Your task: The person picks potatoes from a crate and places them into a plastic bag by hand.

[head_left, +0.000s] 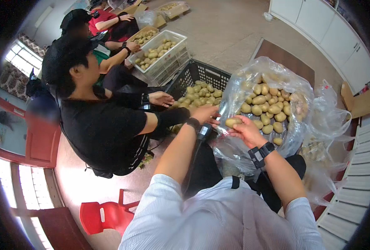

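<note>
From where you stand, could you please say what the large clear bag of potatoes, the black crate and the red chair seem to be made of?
Large clear bag: thin, glossy plastic film, judging by its see-through wrinkles and highlights. Black crate: probably rigid, dullish moulded plastic, given its regular holes. Red chair: likely smooth moulded plastic, from its even colour and rounded edges.

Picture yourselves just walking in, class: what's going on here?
The camera wearer's right hand holds a potato at the near edge of a clear plastic bag with many more inside. The left hand is at the bag's left side; its grip is unclear. A co-worker in black is beside a black crate of potatoes. A white crate beyond holds more.
</note>
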The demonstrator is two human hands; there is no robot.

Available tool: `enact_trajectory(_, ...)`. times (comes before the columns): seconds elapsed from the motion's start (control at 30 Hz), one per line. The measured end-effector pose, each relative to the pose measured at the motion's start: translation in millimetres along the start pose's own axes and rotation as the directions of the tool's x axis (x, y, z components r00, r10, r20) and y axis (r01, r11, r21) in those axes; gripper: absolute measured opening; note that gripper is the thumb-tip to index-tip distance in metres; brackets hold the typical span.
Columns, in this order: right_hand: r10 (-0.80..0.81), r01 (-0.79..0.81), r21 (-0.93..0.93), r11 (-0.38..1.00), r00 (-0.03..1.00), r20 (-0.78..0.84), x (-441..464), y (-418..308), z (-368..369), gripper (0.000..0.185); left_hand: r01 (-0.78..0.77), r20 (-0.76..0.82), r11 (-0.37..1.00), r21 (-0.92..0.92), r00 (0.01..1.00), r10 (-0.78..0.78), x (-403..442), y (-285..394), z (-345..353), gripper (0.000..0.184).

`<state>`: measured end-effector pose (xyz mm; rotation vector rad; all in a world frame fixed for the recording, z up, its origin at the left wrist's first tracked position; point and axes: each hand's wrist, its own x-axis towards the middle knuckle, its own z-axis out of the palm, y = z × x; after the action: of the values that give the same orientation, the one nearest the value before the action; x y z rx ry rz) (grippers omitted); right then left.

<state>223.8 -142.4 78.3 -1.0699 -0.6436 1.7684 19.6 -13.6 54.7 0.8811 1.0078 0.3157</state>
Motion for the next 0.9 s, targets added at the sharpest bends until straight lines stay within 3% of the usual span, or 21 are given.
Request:
enact_trajectory(0.1,-0.009,0.003,-0.09,0.996,0.997,-0.07,0.9,-7.8,12.1,0.037,0.02,0.035,0.998,0.052,0.999,-0.022,-4.3,9.5,10.5,0.049)
enact_trajectory(0.17,0.005,-0.022,-0.192,0.981,0.996,-0.091,6.3,-7.9,15.4,0.035,0.134,0.174,0.99,-0.05,0.977,-0.124,3.7,5.8,7.8,0.051)
enact_trajectory(0.3,-0.014,-0.052,-0.432,0.901,0.989,-0.148,12.8,-2.7,21.1,0.03,0.058,0.277,0.998,0.002,0.959,-0.056,2.8,3.2,7.6,0.054)
enact_trajectory(0.37,-0.032,-0.042,-0.421,0.906,0.985,-0.167,12.5,1.7,20.6,0.029,-0.029,0.247,0.97,0.241,0.969,-0.033,-2.4,9.9,8.8,0.05)
enact_trajectory(0.4,-0.049,-0.03,-0.411,0.911,0.983,-0.18,13.1,4.4,18.7,0.028,-0.027,0.252,0.97,0.243,0.967,-0.036,-4.9,11.4,8.7,0.05)
enact_trajectory(0.43,-0.049,-0.033,-0.409,0.912,0.981,-0.188,19.0,13.4,9.5,0.028,-0.053,0.246,0.972,0.227,0.969,-0.005,-6.6,11.6,8.4,0.047)
enact_trajectory(0.47,-0.167,0.086,-0.492,0.867,0.978,-0.123,25.9,24.1,-1.2,0.029,-0.077,0.241,0.974,0.212,0.97,0.024,-8.0,11.3,8.9,0.043)
enact_trajectory(0.5,-0.278,0.202,-0.564,0.801,0.959,-0.052,29.0,32.0,-11.4,0.03,-0.021,0.208,0.996,0.085,0.978,0.002,-0.7,5.4,5.1,0.036)
enact_trajectory(0.53,-0.282,0.195,-0.565,0.801,0.957,-0.07,26.2,33.8,-17.3,0.03,0.077,0.248,0.995,-0.063,0.967,-0.059,6.9,1.8,-4.0,0.036)
enact_trajectory(0.6,-0.511,0.237,-0.908,0.345,0.859,0.03,15.6,36.5,-31.7,0.027,-0.133,0.226,0.988,0.076,0.968,0.113,27.4,-12.4,-22.2,0.041)
enact_trajectory(0.63,-0.446,0.142,-0.947,0.288,0.895,-0.001,9.3,36.1,-42.0,0.029,-0.141,0.099,0.984,0.111,0.987,0.13,20.3,-10.4,-19.7,0.044)
enact_trajectory(0.7,-0.49,0.05,-0.975,0.217,0.869,-0.065,2.3,42.8,-62.9,0.031,-0.12,-0.096,0.99,0.073,0.987,0.126,7.3,-5.3,-17.3,0.043)
enact_trajectory(0.77,-0.488,-0.072,-0.993,0.092,0.866,-0.109,-4.2,38.9,-77.1,0.043,-0.047,-0.129,0.986,-0.158,0.991,0.027,15.6,-12.2,-39.1,0.034)
enact_trajectory(0.83,-0.507,-0.089,-0.99,0.112,0.852,-0.134,-8.0,31.9,-87.1,0.042,-0.021,-0.238,0.955,-0.295,0.97,-0.052,33.1,-25.0,-53.3,0.029)
enact_trajectory(0.9,-0.521,-0.091,-0.987,0.131,0.841,-0.147,-9.3,30.4,-95.6,0.041,-0.051,-0.247,0.979,-0.2,0.969,0.0,47.7,-43.1,-75.4,0.029)
